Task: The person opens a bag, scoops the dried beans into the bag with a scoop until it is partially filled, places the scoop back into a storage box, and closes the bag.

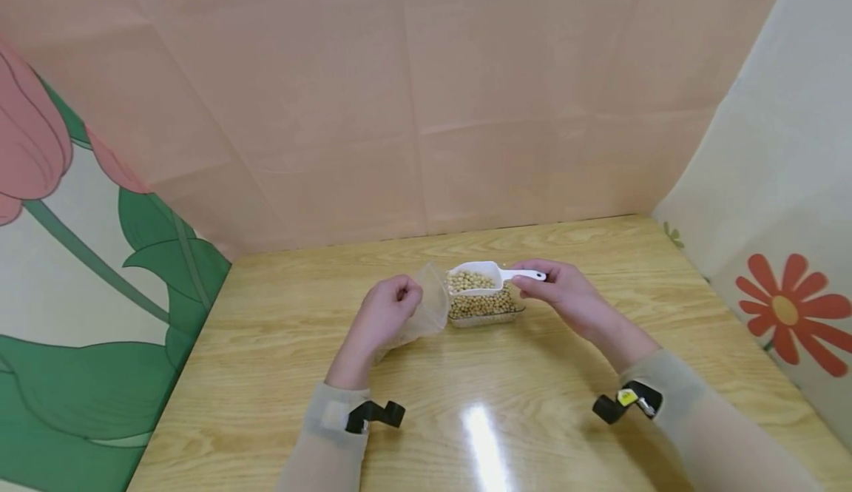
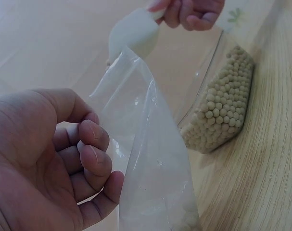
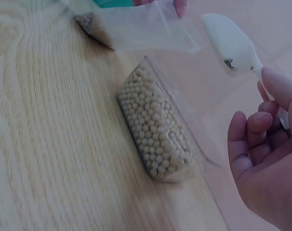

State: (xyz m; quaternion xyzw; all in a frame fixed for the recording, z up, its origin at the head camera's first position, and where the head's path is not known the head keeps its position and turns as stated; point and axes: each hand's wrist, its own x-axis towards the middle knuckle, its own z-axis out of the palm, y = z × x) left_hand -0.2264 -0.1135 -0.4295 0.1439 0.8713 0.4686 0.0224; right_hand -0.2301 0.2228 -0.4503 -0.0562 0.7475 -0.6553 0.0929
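Note:
My left hand (image 1: 386, 311) grips the edge of a clear plastic bag (image 1: 431, 305) near its mouth, which gapes toward the right. Some pale beans (image 2: 190, 219) lie low in the bag. The right hand (image 1: 566, 294) holds a white scoop (image 1: 495, 273) by its handle, thumb on top. Round yellowish beans, like soybeans (image 1: 469, 280), lie in the scoop's bowl. Its front edge is close to the bag's mouth, above a clear box (image 1: 487, 320). More of the same beans (image 3: 153, 127) fill much of that box, which stands on the table between the hands.
The wood-grain table (image 1: 266, 373) runs back to a pink cloth backdrop (image 1: 413, 107). Printed panels with a green leaf (image 1: 80, 381) and a red flower (image 1: 785, 311) stand at the sides. A bright light reflection (image 1: 486, 447) lies on the tabletop near the front.

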